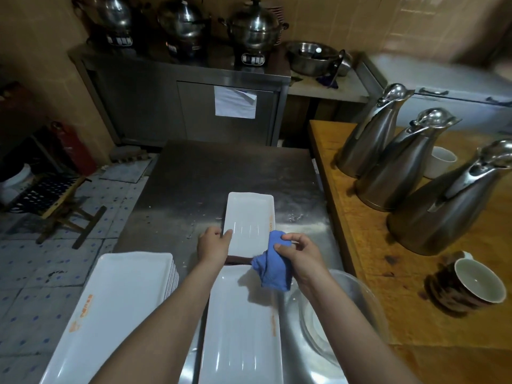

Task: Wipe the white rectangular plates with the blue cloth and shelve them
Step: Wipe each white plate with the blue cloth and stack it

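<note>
A white rectangular plate [248, 221] lies lengthwise over the steel counter [210, 173]. My left hand [213, 245] grips its near left corner, thumb on top. My right hand [300, 252] holds a bunched blue cloth [273, 268] at the plate's near right corner, the cloth hanging down. Below my arms lies another white plate [241, 328]. A stack of the same plates [110, 309] stands to its left.
A glass bowl [332, 314] sits at the near right. On the wooden table [360, 245] to the right stand three steel jugs [393, 159], a dark mug [471, 284] and a white cup [442, 162]. A steel cabinet [180, 106] with pots stands behind.
</note>
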